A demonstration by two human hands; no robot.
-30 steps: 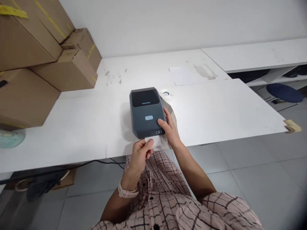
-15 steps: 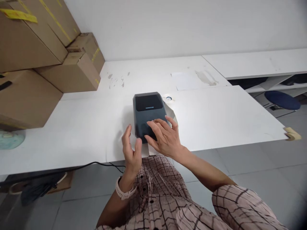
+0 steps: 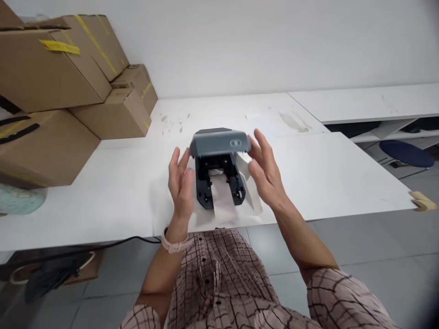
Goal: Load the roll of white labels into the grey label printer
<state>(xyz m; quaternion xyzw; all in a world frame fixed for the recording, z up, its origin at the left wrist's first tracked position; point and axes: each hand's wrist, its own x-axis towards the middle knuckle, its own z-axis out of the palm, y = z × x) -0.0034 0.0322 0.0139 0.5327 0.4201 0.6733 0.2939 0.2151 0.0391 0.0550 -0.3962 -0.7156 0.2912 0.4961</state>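
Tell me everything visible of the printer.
The printer is dark blue-grey, seemingly plastic, on the white table near its front edge. Its lid, with an oval mark, is raised, baring a black interior; a pale paper strip runs out the front. The left hand and right hand flank the lid; contact is unclear.

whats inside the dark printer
A pale paper strip runs out over the front of the printer, with black fittings beside it. The raised lid hides the rear of the inside.
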